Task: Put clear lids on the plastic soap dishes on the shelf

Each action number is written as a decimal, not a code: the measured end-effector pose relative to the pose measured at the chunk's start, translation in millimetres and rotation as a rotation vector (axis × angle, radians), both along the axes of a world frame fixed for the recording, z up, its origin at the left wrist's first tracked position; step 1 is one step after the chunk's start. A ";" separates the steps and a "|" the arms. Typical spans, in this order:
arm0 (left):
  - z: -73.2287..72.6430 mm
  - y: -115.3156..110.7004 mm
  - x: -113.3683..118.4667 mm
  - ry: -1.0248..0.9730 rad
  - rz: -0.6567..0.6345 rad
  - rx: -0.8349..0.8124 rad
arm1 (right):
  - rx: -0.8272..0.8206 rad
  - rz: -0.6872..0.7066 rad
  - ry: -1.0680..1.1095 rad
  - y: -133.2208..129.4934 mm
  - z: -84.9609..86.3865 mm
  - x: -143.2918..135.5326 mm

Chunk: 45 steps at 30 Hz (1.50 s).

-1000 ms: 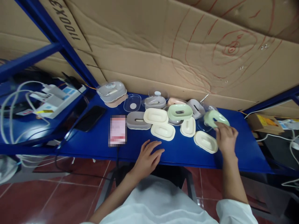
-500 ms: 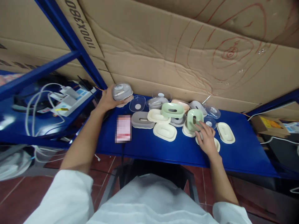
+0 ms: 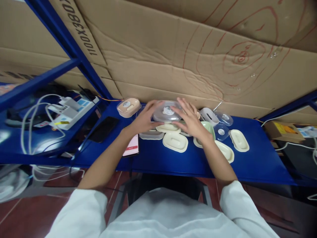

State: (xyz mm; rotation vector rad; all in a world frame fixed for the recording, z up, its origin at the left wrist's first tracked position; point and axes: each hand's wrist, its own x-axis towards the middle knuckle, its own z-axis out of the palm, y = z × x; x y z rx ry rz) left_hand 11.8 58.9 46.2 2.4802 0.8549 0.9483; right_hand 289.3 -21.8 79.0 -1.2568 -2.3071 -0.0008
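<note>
Over the middle of the blue table, my left hand [image 3: 146, 118] and my right hand [image 3: 190, 116] curve around opposite sides of a greyish soap box [image 3: 166, 114] with a clear domed lid and a white round sticker. Its lower edge is partly hidden by my fingers. Just below lie a cream oval tray [image 3: 175, 142] and a grey slotted soap box [image 3: 151, 134]. A green slotted piece [image 3: 209, 128] shows past my right wrist. At the left back sits a lidded pink soap box [image 3: 128, 107].
On the right are cream trays [image 3: 239, 140], a clear lid [image 3: 221, 132] and a grey slotted piece [image 3: 209, 116]. A lit phone [image 3: 131, 146] lies near my left forearm, beside a dark flat object [image 3: 104, 129]. Cardboard [image 3: 148, 49] walls the back; a power strip [image 3: 76, 110] stands left.
My left hand has moved right from the back-left stack, where the grey box no longer tops the pink one. My right hand has left the green piece and moved up and left to the centre.
</note>
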 end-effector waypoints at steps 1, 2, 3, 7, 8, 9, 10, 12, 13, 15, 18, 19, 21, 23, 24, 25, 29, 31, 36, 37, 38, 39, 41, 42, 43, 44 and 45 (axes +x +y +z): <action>0.2 -0.3 9.2 -0.014 -0.018 -0.016 | -0.053 0.027 0.019 9.2 2.0 1.9; -0.7 0.9 16.1 -0.033 -0.027 -0.036 | -0.102 0.053 0.050 17.0 2.5 7.0; -2.3 3.1 20.8 -0.051 -0.030 -0.057 | -0.137 0.070 0.091 23.5 2.1 14.6; -10.5 14.3 24.8 -0.072 -0.021 -0.125 | -0.158 -0.015 0.204 37.7 -2.7 52.5; -12.2 16.2 25.1 -0.079 -0.017 -0.139 | -0.146 -0.073 0.198 39.0 -3.3 58.9; -13.5 17.5 25.9 -0.091 -0.014 -0.152 | -0.130 -0.129 0.183 39.6 -3.3 62.7; -14.3 18.1 27.7 -0.109 -0.013 -0.166 | -0.114 -0.164 0.163 39.4 -2.9 63.5; -14.2 18.0 33.5 -0.149 -0.019 -0.187 | -0.110 -0.125 0.123 37.3 -1.1 56.9; -13.4 17.6 37.2 -0.169 -0.026 -0.195 | -0.123 -0.059 0.113 36.0 0.0 50.7; -10.9 16.9 44.2 -0.209 -0.040 -0.207 | -0.156 0.079 0.118 34.2 1.5 37.3; -10.5 17.9 50.8 -0.231 -0.059 -0.223 | -0.153 0.134 0.185 35.8 1.3 27.2; -12.4 18.8 51.9 -0.219 -0.066 -0.226 | -0.144 0.113 0.208 37.4 0.7 28.3; -19.2 21.5 53.0 -0.184 -0.072 -0.232 | -0.119 0.038 0.243 41.0 -1.0 36.5; -27.9 25.1 52.2 -0.148 -0.044 -0.235 | -0.077 -0.052 0.256 44.1 -2.3 49.6; -31.7 27.5 50.4 -0.129 -0.019 -0.234 | -0.059 -0.085 0.254 45.1 -2.6 56.6; -34.8 30.7 47.0 -0.104 0.012 -0.223 | -0.043 -0.117 0.244 45.4 -2.5 63.3; -38.4 52.2 9.6 -0.024 0.163 -0.114 | -0.033 -0.247 0.165 41.5 2.1 79.5; -39.5 67.0 -22.2 0.024 0.332 -0.084 | -0.042 -0.265 0.149 38.5 5.0 79.9; -53.2 92.5 -86.2 0.206 0.775 -0.295 | -0.075 -0.167 0.130 39.0 1.7 67.2; -56.2 93.3 -90.6 0.211 0.786 -0.313 | -0.084 -0.152 0.120 40.2 -0.7 63.5; -58.4 92.6 -92.1 0.201 0.785 -0.315 | -0.089 -0.139 0.111 41.4 -3.3 59.6; -59.7 90.7 -91.3 0.180 0.785 -0.306 | -0.087 -0.127 0.105 42.4 -5.8 55.5; -58.8 84.4 -85.7 0.114 0.784 -0.266 | -0.069 -0.096 0.103 43.4 -9.9 46.4; -56.8 80.9 -82.4 0.079 0.786 -0.241 | -0.057 -0.076 0.103 43.3 -11.5 41.4; -54.0 77.7 -79.2 0.046 0.787 -0.213 | -0.051 -0.055 0.101 42.9 -13.0 36.2; -50.7 75.1 -76.6 0.016 0.787 -0.183 | -0.048 -0.036 0.094 42.2 -14.4 30.9; -47.4 73.2 -74.6 -0.009 0.781 -0.159 | -0.048 -0.018 0.083 41.4 -16.1 25.7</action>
